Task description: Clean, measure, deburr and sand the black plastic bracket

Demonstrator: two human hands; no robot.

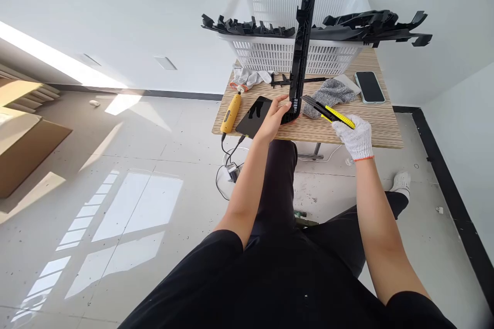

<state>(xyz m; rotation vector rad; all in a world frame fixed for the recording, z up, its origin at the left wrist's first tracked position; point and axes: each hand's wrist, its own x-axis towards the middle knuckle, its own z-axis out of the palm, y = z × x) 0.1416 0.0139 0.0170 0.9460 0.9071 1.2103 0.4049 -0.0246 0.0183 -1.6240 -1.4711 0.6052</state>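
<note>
Small table (370,131) is sitting crowded, basket (270,54) filling its far edge. Bare left hand (272,118) is gripping black strip (303,46) upright at the near edge; gloved right hand (357,136) is clamping yellow knife (332,113) just beside it.

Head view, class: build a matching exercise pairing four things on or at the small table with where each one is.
Things:
1. long black plastic part
2. yellow utility knife
3. phone
4. white basket

Places:
A. lying flat near the table's right edge
B. at the table's far end, holding black parts
C. stood on end, steadied by the bare left hand
D. in the gloved right hand

Pairs: 1-C, 2-D, 3-A, 4-B
</note>
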